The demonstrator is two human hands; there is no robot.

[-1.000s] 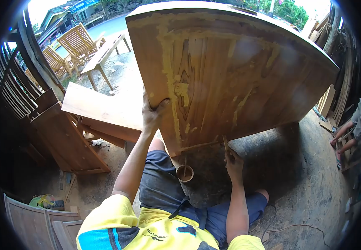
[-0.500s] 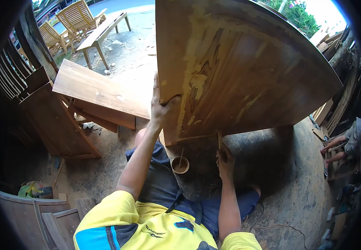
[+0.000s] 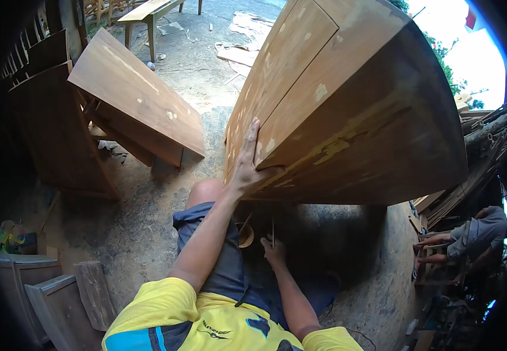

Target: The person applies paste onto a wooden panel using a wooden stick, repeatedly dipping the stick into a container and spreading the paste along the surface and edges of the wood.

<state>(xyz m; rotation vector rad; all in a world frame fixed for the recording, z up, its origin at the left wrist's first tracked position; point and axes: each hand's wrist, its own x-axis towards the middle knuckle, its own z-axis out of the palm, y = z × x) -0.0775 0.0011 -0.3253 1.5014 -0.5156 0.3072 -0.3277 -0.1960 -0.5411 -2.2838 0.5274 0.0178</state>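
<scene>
A large wooden piece point(image 3: 347, 111) with pale filler smears stands tilted before me, its front face and darker side both showing. My left hand point(image 3: 248, 169) lies against its near corner, fingers stretched up the front face and thumb on the side. Below the piece, my right hand point(image 3: 274, 251) is closed around a thin flat tool point(image 3: 273, 229), which points upward, apart from the wood. Just left of that hand is a small round bowl point(image 3: 246, 235) with a stick in it, partly hidden by my leg.
A slanted wooden panel point(image 3: 130, 88) is on the left, with a dark panel point(image 3: 49, 128) beside it. Wooden pieces point(image 3: 60, 304) stand at lower left. A bench point(image 3: 151, 11) is outside. Another person point(image 3: 475, 234) sits at the right near stacked timber point(image 3: 458, 187).
The wooden piece has turned so its front face shows, with my left hand still on its corner. My right hand has moved down and left with the tool, away from the wood. The view has shifted.
</scene>
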